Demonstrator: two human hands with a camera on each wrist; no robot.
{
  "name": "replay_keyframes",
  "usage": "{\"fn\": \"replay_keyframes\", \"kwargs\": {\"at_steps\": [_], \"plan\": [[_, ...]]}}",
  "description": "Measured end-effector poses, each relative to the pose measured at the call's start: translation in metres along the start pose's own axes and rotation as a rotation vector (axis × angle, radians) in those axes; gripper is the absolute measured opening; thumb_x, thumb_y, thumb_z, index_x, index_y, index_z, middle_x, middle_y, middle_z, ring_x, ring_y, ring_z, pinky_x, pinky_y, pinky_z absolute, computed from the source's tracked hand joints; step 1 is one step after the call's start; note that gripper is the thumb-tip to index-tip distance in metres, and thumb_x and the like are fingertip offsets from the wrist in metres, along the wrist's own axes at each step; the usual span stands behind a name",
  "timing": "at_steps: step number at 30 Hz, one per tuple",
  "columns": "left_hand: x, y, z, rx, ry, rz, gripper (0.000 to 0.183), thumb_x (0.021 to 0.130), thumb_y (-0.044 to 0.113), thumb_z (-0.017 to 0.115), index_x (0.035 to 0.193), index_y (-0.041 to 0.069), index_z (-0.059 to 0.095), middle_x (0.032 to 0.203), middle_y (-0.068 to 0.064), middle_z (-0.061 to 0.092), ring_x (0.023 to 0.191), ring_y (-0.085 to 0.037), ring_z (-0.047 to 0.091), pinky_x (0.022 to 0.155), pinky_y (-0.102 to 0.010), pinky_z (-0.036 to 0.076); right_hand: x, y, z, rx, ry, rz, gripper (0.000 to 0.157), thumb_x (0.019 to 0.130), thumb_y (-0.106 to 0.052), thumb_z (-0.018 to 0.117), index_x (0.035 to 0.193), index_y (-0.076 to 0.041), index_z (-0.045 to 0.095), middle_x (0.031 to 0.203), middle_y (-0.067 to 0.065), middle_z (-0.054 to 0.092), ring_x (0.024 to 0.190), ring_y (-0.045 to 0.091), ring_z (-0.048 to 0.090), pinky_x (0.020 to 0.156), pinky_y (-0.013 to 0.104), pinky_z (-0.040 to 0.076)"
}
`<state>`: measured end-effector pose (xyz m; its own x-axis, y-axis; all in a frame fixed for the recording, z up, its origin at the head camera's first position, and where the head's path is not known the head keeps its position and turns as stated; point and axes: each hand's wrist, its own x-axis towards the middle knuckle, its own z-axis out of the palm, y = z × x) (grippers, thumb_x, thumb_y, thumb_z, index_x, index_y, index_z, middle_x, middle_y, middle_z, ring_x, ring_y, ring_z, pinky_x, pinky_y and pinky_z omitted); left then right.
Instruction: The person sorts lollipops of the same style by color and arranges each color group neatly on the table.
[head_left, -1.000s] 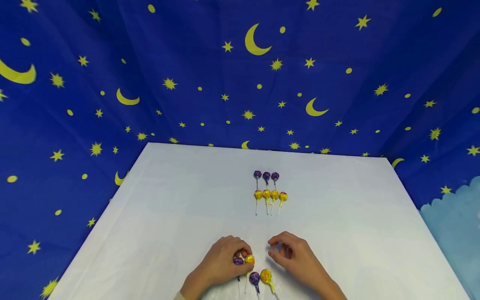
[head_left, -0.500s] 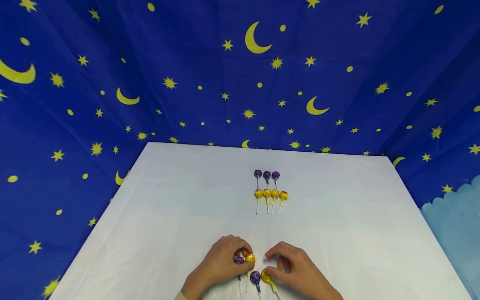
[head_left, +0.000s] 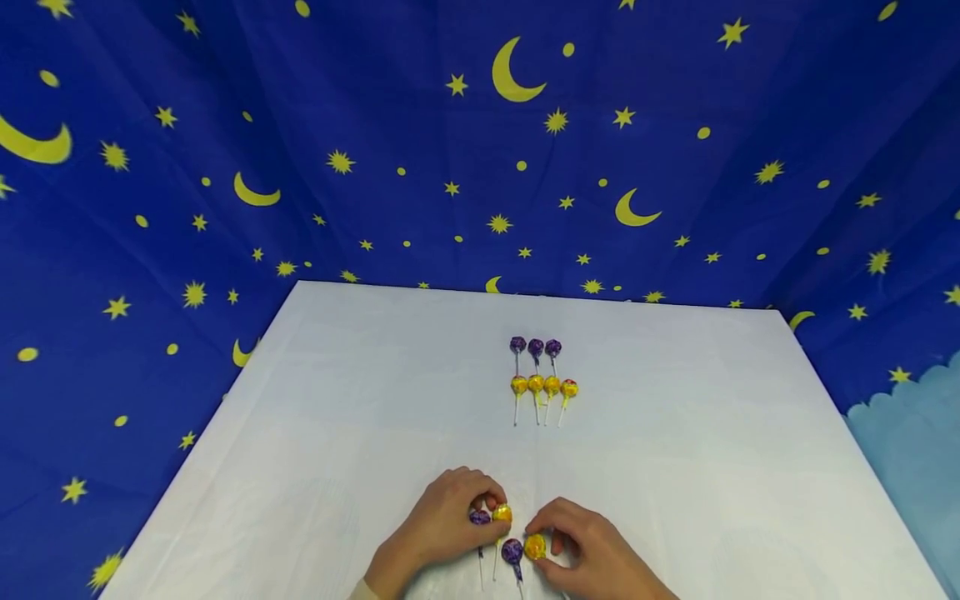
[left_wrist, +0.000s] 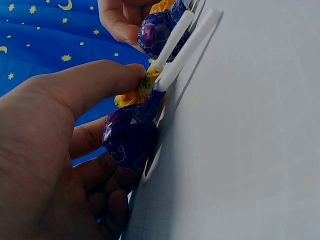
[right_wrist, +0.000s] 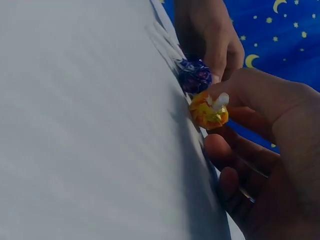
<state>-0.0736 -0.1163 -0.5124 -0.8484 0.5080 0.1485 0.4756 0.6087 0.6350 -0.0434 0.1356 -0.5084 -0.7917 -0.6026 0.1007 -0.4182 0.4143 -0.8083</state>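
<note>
Yellow lollipop (head_left: pixel 536 547) pinched in right hand (head_left: pixel 594 548), purple lollipop (head_left: pixel 512 551) just beside.

Left hand (head_left: pixel 450 518) pinched yellow lollipop (head_left: pixel 503 514), purple lollipop (head_left: pixel 479 518) just beside it; right hand (head_left: pixel 588 550) held second yellow lollipop (head_left: pixel 535 547) between thumb and forefinger; second purple lollipop (head_left: pixel 512 551) lay between hands; farther up white table (head_left: pixel 360 375), three purple lollipops (head_left: pixel 536 347) lined up above four yellow lollipops (head_left: pixel 552 385) (sticks all toward person); starry blue cloth (head_left: pixel 412 100) hung behind.
</note>
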Motion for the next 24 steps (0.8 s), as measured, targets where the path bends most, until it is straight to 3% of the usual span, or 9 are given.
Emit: {"fn": "replay_keyframes", "kwargs": {"at_steps": [17, 24], "plan": [[0.0038, 0.003, -0.0022, 0.026, -0.028, -0.018, 0.02, 0.081, 0.047, 0.072, 0.091, 0.032, 0.065, 0.079, 0.023, 0.054, 0.073, 0.0, 0.048, 0.072, -0.027, 0.041, 0.0026, -0.0026, -0.0018, -0.039, -0.053, 0.164, 0.019, 0.087, -0.031, 0.07, 0.105, -0.03, 0.065, 0.09, -0.017, 0.056, 0.076, 0.003, 0.053, 0.066, 0.02, 0.044], [0.003, 0.0044, -0.002, 0.032, -0.02, -0.018, 0.018, 0.081, 0.044, 0.072, 0.091, 0.031, 0.065, 0.081, 0.022, 0.055, 0.074, 0.001, 0.049, 0.072, -0.027, 0.042, 0.0022, -0.0024, -0.0009, -0.029, -0.054, 0.176, 0.019, 0.087, -0.031, 0.07, 0.105, -0.03, 0.065, 0.089, -0.017, 0.057, 0.076, 0.004, 0.053, 0.066, 0.021, 0.044]]}}
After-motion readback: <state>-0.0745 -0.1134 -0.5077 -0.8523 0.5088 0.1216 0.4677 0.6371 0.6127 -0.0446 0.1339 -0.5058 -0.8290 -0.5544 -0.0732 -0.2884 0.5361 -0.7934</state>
